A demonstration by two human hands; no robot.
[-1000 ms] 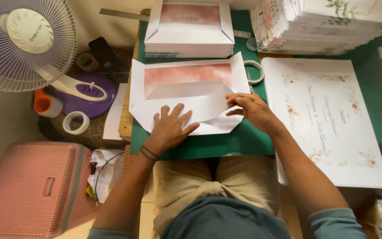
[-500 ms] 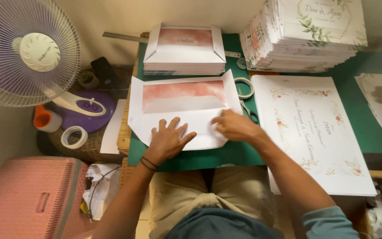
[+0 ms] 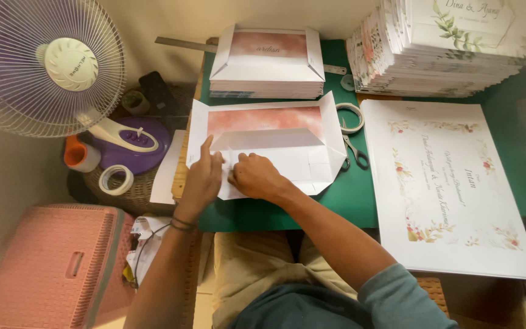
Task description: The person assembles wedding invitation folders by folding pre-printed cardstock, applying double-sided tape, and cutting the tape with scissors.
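On the green table, directly in front of the person, an unfolded envelope blank lies flat, just below a stack of folded envelopes. The left hand presses down on the blank's lower left flap, index finger extended along the left edge. The right hand rests beside it, touching the same flap, fingers curled onto the paper. Neither hand closes a grip around anything; both lie flat in contact.

To form the fold well, a judgement: hold the sheet steady with one hand, align the flap on its crease line, then press outward along the crease.

The blank is white card with a pink watercolour panel across its upper half, and side flaps spread out. Scissors and a tape ring lie just beside its right flap.
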